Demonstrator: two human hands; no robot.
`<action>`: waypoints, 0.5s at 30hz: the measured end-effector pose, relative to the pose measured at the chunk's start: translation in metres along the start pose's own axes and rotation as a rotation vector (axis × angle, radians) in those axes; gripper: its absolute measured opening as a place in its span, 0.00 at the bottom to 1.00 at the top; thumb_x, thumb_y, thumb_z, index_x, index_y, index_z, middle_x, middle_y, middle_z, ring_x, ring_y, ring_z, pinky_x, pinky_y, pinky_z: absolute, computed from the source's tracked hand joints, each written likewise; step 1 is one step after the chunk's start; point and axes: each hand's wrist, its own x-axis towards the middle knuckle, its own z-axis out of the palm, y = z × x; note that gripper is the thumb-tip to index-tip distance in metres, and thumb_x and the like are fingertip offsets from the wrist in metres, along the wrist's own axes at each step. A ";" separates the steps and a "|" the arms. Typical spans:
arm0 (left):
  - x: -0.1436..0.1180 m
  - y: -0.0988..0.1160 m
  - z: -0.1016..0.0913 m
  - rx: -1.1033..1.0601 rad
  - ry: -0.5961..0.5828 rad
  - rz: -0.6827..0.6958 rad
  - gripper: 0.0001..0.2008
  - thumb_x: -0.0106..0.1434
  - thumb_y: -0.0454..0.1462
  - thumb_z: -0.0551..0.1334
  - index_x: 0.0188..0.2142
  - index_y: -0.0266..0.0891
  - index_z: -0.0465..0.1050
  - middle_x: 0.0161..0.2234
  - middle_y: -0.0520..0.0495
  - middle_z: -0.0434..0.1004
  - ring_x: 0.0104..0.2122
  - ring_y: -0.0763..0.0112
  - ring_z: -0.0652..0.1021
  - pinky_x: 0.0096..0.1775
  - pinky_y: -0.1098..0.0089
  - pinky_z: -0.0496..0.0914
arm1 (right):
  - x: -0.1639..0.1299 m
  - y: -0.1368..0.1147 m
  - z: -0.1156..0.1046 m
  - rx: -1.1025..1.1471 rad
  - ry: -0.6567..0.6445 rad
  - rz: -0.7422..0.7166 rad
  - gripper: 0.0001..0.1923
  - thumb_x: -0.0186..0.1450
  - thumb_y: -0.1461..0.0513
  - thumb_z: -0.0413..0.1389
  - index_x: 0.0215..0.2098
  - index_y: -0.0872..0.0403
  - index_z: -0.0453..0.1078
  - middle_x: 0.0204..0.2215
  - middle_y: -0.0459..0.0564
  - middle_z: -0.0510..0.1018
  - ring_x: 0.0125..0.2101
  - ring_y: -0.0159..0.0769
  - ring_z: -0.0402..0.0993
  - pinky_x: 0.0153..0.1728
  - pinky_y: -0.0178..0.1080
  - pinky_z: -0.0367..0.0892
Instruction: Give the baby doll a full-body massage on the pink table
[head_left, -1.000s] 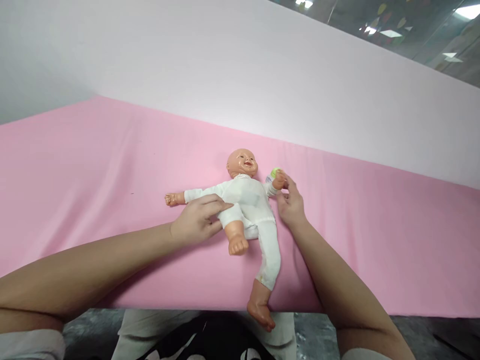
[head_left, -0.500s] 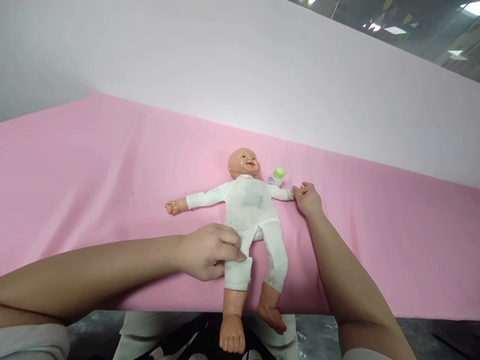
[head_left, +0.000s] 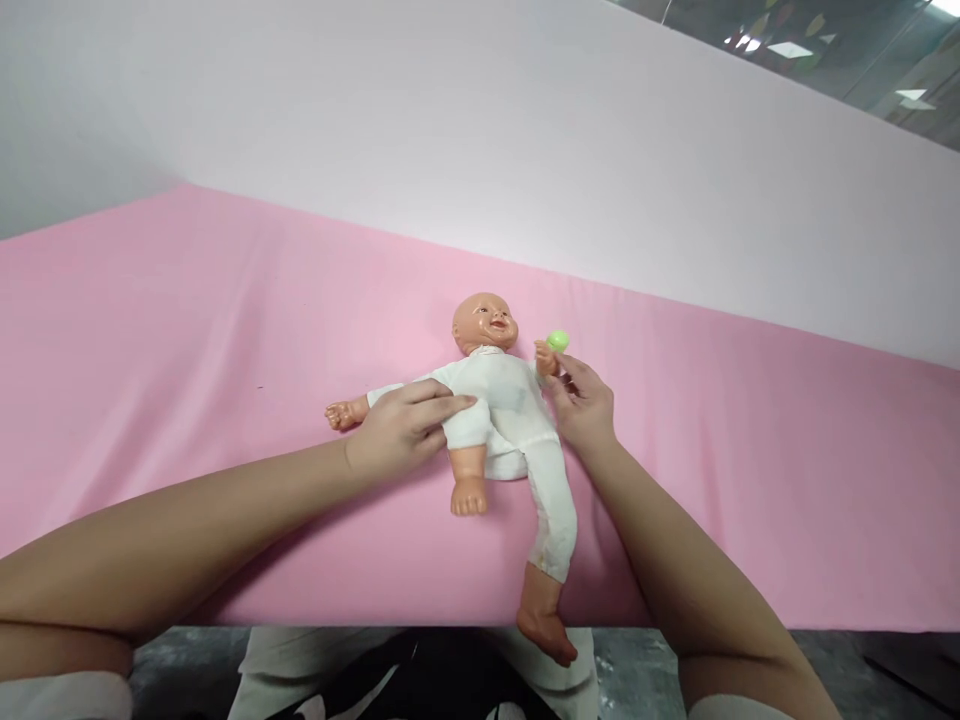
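Observation:
A baby doll (head_left: 504,410) in a white suit lies face up on the pink cloth (head_left: 225,330), head toward the far wall. My left hand (head_left: 401,428) grips the doll's bent leg at the thigh, its knee pushed up toward the belly and the bare foot hanging free. My right hand (head_left: 583,402) holds the doll's arm, folded in beside the chest. The doll's other leg lies straight, its foot over the cloth's near edge. A small bottle with a green cap (head_left: 556,341) lies by the doll's shoulder, mostly hidden behind my right hand.
A plain pale wall (head_left: 480,150) rises behind the pink surface. The near edge of the surface runs along the bottom of the view, with my lap and a grey floor (head_left: 180,670) below it.
My left hand has pushed the doll's leg from straight back up to bent at the belly. My right hand has folded the doll's outstretched arm back in toward the chest.

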 end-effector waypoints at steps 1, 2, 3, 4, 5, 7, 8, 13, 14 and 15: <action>0.001 -0.005 0.002 0.008 -0.014 -0.050 0.15 0.76 0.38 0.58 0.56 0.42 0.80 0.43 0.47 0.80 0.41 0.67 0.82 0.42 0.68 0.79 | -0.002 -0.001 0.003 -0.037 -0.023 -0.054 0.18 0.73 0.54 0.57 0.58 0.45 0.80 0.54 0.50 0.84 0.49 0.44 0.83 0.57 0.51 0.79; 0.002 -0.009 0.004 0.005 -0.028 -0.090 0.15 0.76 0.38 0.58 0.56 0.42 0.80 0.43 0.47 0.80 0.40 0.67 0.83 0.41 0.69 0.78 | -0.003 -0.001 0.005 -0.068 -0.045 -0.094 0.17 0.74 0.55 0.56 0.57 0.44 0.81 0.56 0.49 0.84 0.54 0.45 0.82 0.61 0.52 0.77; 0.002 -0.012 0.006 -0.003 -0.042 -0.119 0.15 0.75 0.38 0.59 0.56 0.41 0.81 0.42 0.47 0.80 0.39 0.67 0.83 0.41 0.69 0.78 | -0.003 0.000 0.007 -0.094 -0.067 -0.117 0.16 0.75 0.55 0.55 0.56 0.43 0.82 0.57 0.48 0.84 0.56 0.45 0.81 0.64 0.53 0.75; 0.003 -0.014 0.009 -0.012 -0.052 -0.136 0.15 0.75 0.38 0.59 0.55 0.41 0.81 0.42 0.46 0.81 0.39 0.67 0.83 0.40 0.68 0.78 | -0.003 0.001 0.009 -0.118 -0.094 -0.124 0.16 0.75 0.55 0.55 0.55 0.42 0.82 0.57 0.47 0.83 0.57 0.45 0.81 0.64 0.53 0.75; 0.004 -0.015 0.011 -0.021 -0.061 -0.150 0.15 0.74 0.38 0.60 0.54 0.42 0.82 0.41 0.46 0.81 0.38 0.67 0.83 0.39 0.68 0.78 | -0.003 0.003 0.010 -0.138 -0.123 -0.122 0.16 0.75 0.55 0.55 0.55 0.41 0.82 0.58 0.47 0.83 0.57 0.45 0.81 0.64 0.53 0.75; 0.005 -0.016 0.013 -0.032 -0.074 -0.175 0.15 0.73 0.37 0.59 0.53 0.42 0.82 0.41 0.46 0.81 0.38 0.66 0.83 0.39 0.67 0.77 | -0.001 0.005 0.011 -0.162 -0.174 -0.121 0.16 0.73 0.55 0.57 0.56 0.41 0.82 0.60 0.47 0.82 0.57 0.45 0.81 0.62 0.54 0.77; 0.005 -0.016 0.013 -0.036 -0.073 -0.182 0.15 0.73 0.37 0.60 0.53 0.42 0.82 0.42 0.46 0.81 0.38 0.66 0.83 0.39 0.67 0.77 | 0.000 0.005 0.011 -0.166 -0.191 -0.124 0.17 0.72 0.56 0.58 0.57 0.41 0.81 0.61 0.48 0.81 0.58 0.46 0.81 0.62 0.54 0.77; 0.003 -0.009 0.007 -0.053 -0.025 -0.075 0.14 0.74 0.37 0.60 0.54 0.39 0.80 0.45 0.44 0.83 0.43 0.64 0.84 0.43 0.66 0.79 | 0.004 0.001 0.008 -0.160 -0.237 -0.053 0.19 0.69 0.57 0.62 0.58 0.46 0.78 0.55 0.52 0.84 0.49 0.47 0.83 0.52 0.51 0.80; 0.002 -0.006 0.005 -0.054 -0.013 -0.027 0.13 0.74 0.36 0.60 0.54 0.39 0.79 0.45 0.45 0.83 0.43 0.64 0.84 0.43 0.66 0.79 | 0.004 0.002 0.007 -0.158 -0.221 -0.021 0.19 0.69 0.57 0.62 0.57 0.46 0.78 0.52 0.52 0.84 0.44 0.46 0.83 0.49 0.50 0.80; 0.000 -0.002 0.003 -0.056 -0.005 0.022 0.13 0.73 0.35 0.60 0.54 0.39 0.78 0.44 0.45 0.83 0.42 0.64 0.84 0.42 0.67 0.78 | 0.005 0.004 0.005 -0.149 -0.197 0.016 0.20 0.68 0.55 0.63 0.58 0.47 0.78 0.50 0.52 0.85 0.39 0.44 0.82 0.46 0.49 0.80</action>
